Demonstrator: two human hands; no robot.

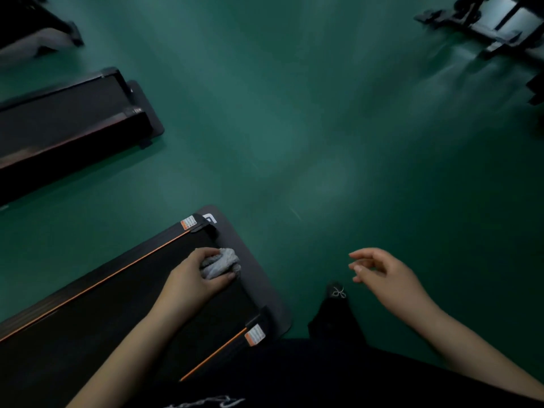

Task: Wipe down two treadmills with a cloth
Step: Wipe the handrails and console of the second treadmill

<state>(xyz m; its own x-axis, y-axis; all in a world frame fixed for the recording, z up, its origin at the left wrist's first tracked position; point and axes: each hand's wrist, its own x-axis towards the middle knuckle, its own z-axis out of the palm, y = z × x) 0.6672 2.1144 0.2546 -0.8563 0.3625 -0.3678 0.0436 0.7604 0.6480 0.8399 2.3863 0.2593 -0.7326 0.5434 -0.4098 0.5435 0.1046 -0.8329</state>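
Note:
A black treadmill (97,313) with orange side stripes lies low on the green floor at the lower left, its rear end toward the middle of the view. My left hand (192,278) grips a bunched grey cloth (222,263) and holds it on the belt close to the rear edge. Over the floor to the right hovers my right hand (381,273), fingers loosely curled and holding nothing. A second black treadmill (67,125) lies at the upper left.
Both treadmills sit on dark mats; the near mat's corner (235,231) sticks out past the deck. A black machine frame (494,28) stands at the top right. My dark trouser leg and shoe (337,293) are just right of the near treadmill. Green floor spans the middle.

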